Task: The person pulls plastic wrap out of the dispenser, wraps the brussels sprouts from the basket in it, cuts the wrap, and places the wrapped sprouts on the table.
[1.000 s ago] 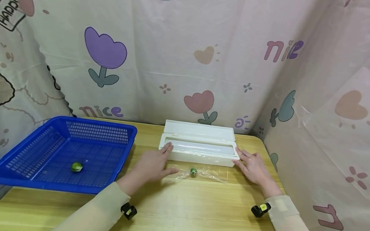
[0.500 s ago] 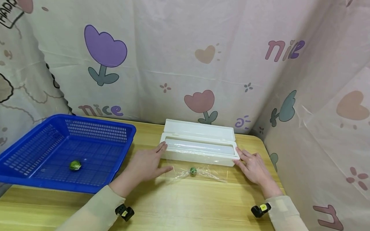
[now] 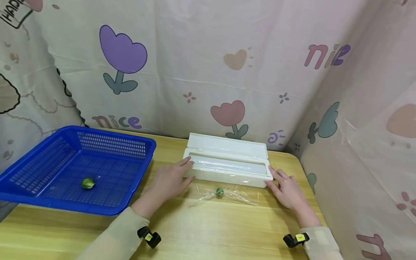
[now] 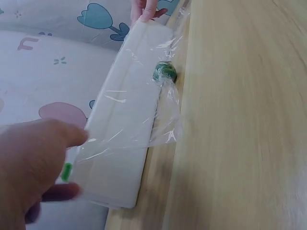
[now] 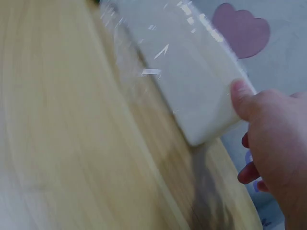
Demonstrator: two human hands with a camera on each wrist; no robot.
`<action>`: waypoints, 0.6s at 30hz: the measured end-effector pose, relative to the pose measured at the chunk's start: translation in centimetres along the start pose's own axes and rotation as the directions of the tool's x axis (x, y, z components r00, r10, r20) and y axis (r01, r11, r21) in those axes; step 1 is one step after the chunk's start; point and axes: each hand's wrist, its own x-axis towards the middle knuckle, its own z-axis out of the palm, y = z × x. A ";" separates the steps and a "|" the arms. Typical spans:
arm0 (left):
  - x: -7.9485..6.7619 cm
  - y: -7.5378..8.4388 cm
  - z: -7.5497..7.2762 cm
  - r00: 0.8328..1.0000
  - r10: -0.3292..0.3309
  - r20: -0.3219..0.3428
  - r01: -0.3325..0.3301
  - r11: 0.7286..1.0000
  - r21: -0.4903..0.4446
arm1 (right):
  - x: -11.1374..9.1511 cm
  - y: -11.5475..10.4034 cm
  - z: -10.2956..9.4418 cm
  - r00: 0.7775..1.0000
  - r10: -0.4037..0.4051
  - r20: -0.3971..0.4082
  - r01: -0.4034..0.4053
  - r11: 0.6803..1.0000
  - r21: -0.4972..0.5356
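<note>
Check grip first: L hand (image 3: 167,182) at L end of box (image 3: 227,156), fingers loosely extended, grasping nothing (cannot tell if touching); R hand (image 3: 288,191) pinching R end, thumb on front face.

Then read L to R. Find basket (image 3: 65,205) at far L, w/ second sprout (image 3: 87,183) inside; cannot confirm wrap, only glints nearby. Find box at ctr-R, lid (image 3: 227,144) swung open to rear, roll (image 3: 227,165) seated inside. Trace film (image 3: 238,194) over front edge of box, down to table (image 3: 201,231). Locate wrapped sprout (image 3: 219,192) just in front of box, w/ film bunched both sides.

Rate progress (est.): wrapping of front sprout, mostly done. List as left: separating film (apparently uncut, joined to roll), closing lid.
</note>
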 end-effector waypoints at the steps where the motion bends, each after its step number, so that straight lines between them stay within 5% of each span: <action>1: 0.2 0.0 0.2 0.999 0.011 -0.049 -0.011 1.000 -0.006 | -0.1 -0.1 0.0 1.000 0.004 -0.014 -0.004 1.000 0.017; 5: 0.9 0.1 0.6 0.983 0.045 -0.179 -0.047 0.999 -0.006 | -0.2 -0.4 0.0 0.994 -0.019 -0.107 0.029 0.996 0.089; 11: 1.5 0.0 1.0 0.991 0.029 -0.134 -0.033 0.999 -0.029 | 0.1 -0.6 0.4 0.960 -0.135 -0.247 0.178 0.971 0.158; 18: 1.6 -0.4 1.4 0.989 -0.005 -0.146 -0.006 0.997 -0.072 | 0.6 -1.4 0.8 0.926 -0.122 -0.357 0.236 0.925 0.296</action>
